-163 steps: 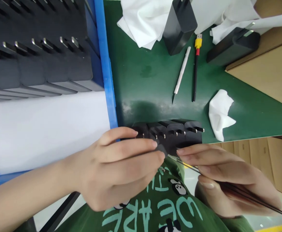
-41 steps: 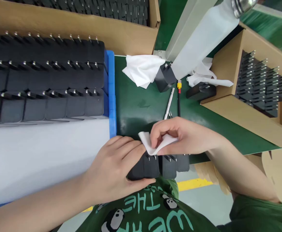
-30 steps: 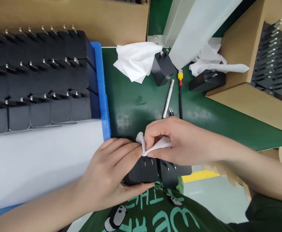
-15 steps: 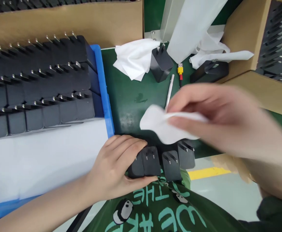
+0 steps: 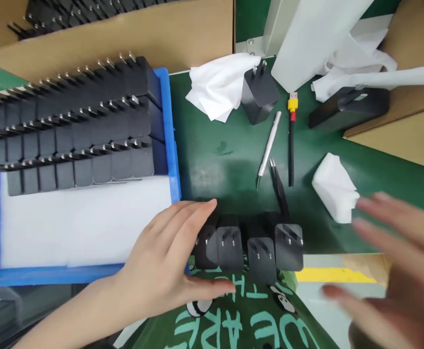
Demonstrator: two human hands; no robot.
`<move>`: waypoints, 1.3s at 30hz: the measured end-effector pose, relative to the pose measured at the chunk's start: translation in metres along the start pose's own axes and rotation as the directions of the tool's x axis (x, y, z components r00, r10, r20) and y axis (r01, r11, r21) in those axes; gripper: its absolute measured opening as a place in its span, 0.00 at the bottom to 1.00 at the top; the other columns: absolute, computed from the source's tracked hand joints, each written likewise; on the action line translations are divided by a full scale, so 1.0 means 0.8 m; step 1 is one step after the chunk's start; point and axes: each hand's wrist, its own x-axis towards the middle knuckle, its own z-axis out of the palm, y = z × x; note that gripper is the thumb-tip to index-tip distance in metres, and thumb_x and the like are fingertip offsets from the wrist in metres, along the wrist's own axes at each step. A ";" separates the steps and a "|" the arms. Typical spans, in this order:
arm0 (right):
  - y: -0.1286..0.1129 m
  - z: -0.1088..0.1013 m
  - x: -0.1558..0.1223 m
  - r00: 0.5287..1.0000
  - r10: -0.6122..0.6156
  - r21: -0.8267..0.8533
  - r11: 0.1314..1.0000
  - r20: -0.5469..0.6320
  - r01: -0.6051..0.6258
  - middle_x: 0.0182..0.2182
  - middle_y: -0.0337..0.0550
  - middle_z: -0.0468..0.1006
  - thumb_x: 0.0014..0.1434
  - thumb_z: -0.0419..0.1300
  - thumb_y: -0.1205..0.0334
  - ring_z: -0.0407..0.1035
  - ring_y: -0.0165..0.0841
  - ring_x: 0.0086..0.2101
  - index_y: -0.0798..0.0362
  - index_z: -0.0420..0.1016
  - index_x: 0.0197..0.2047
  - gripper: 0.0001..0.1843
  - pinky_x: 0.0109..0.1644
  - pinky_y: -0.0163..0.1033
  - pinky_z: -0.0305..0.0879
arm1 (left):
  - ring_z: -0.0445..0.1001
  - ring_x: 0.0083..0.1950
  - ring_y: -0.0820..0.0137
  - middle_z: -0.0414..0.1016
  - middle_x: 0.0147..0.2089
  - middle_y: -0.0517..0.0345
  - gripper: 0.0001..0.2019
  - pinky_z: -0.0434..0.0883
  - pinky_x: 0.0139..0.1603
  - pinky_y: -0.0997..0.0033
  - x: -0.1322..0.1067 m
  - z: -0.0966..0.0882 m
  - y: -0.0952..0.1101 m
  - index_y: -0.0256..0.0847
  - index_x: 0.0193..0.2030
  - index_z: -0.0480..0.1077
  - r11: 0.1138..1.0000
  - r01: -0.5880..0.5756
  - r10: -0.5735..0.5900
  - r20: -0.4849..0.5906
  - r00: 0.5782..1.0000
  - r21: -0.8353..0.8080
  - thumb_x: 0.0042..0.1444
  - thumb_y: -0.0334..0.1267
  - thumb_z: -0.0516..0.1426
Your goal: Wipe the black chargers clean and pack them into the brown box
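Observation:
A short row of black plug adapters (image 5: 259,247) lies prongs-up at the front edge of the green mat (image 5: 226,165). My left hand (image 5: 168,261) wraps the row's left end, fingers over the top and thumb underneath. My right hand (image 5: 390,261) hovers to the right of the row, blurred, with fingers spread and nothing in it. A crumpled white wipe (image 5: 335,194) lies on the mat just above that hand. Black tweezers (image 5: 279,186) rest behind the row.
A blue tray (image 5: 170,145) at the left holds several rows of black adapters and a white foam sheet (image 5: 84,218). Farther back lie a silver craft knife (image 5: 268,150), a black cable with a yellow plug (image 5: 292,140), a standing adapter (image 5: 259,94), a white cloth (image 5: 219,85) and cardboard boxes (image 5: 408,131).
My right hand lifted the wipe off the adapters' prongs, let it go on the mat to the right and swung down to the right. The left hand stayed on the row.

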 end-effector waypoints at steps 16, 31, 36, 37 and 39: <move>-0.073 -0.004 0.051 0.889 -0.444 0.065 0.890 -0.109 0.452 0.45 0.53 0.72 0.52 0.72 0.51 0.67 0.45 0.45 0.57 0.65 0.60 0.38 0.49 0.52 0.68 | 0.72 0.47 0.55 0.76 0.49 0.37 0.22 0.73 0.46 0.54 0.000 -0.059 0.059 0.28 0.55 0.64 0.962 -0.238 0.268 -0.301 0.915 0.135 0.59 0.38 0.62; -0.145 -0.074 0.075 0.766 -0.625 -0.186 0.779 -0.151 0.599 0.45 0.53 0.72 0.54 0.67 0.43 0.66 0.44 0.47 0.57 0.65 0.58 0.37 0.53 0.52 0.68 | 0.73 0.44 0.58 0.77 0.46 0.41 0.24 0.74 0.44 0.57 -0.022 -0.138 0.104 0.31 0.54 0.65 0.933 -0.260 0.350 -0.461 0.816 0.248 0.54 0.36 0.66; -0.153 -0.074 0.077 0.810 -0.574 -0.150 0.817 -0.119 0.556 0.45 0.52 0.73 0.53 0.66 0.39 0.68 0.42 0.46 0.55 0.65 0.58 0.38 0.51 0.50 0.69 | 0.73 0.40 0.62 0.77 0.43 0.47 0.18 0.73 0.39 0.60 -0.023 -0.147 0.107 0.36 0.51 0.66 0.955 -0.223 0.290 -0.446 0.847 0.198 0.56 0.38 0.64; -0.154 -0.074 0.077 0.816 -0.567 -0.145 0.822 -0.109 0.551 0.45 0.52 0.73 0.53 0.66 0.39 0.68 0.42 0.46 0.55 0.66 0.57 0.37 0.51 0.50 0.70 | 0.73 0.39 0.62 0.77 0.42 0.47 0.17 0.73 0.38 0.61 -0.023 -0.147 0.107 0.36 0.50 0.66 0.957 -0.217 0.283 -0.447 0.849 0.193 0.56 0.38 0.63; -0.155 -0.072 0.077 0.823 -0.560 -0.137 0.826 -0.094 0.546 0.45 0.52 0.74 0.53 0.66 0.39 0.68 0.42 0.45 0.55 0.66 0.57 0.37 0.50 0.48 0.70 | 0.73 0.39 0.62 0.77 0.41 0.48 0.16 0.73 0.37 0.61 -0.023 -0.145 0.106 0.36 0.49 0.67 0.961 -0.205 0.268 -0.447 0.854 0.185 0.56 0.38 0.63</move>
